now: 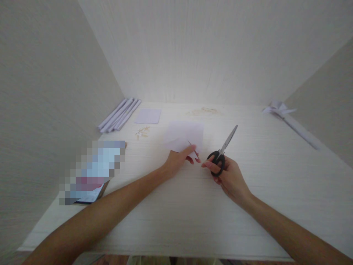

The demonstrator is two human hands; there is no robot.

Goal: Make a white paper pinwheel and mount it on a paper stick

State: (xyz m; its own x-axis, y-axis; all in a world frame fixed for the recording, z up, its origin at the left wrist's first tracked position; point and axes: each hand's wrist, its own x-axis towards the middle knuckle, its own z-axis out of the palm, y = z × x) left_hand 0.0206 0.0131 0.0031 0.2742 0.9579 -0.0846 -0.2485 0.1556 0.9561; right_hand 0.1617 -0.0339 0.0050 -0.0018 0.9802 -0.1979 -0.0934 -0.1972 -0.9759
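Pale paper (185, 132) lies near the middle of the table, partly lifted at its near edge. My left hand (180, 158) is closed at that near edge, pinching the paper together with a thin, pointed reddish-brown stick (195, 151); the stick's exact kind is too small to tell. In my right hand (230, 176) is a pair of scissors (220, 156) with black handles, its metal blades together and pointing up and to the right, away from the paper. The fingertips of both hands are close together but apart.
Rolled paper tubes (120, 116) lie at the back left beside a square of paper (148, 116). Small stick pieces (142, 132) and thin scraps (208, 110) are scattered nearby. A phone (88, 195), mostly blurred, lies left; a paper flower (280, 108) on a rolled stem lies right.
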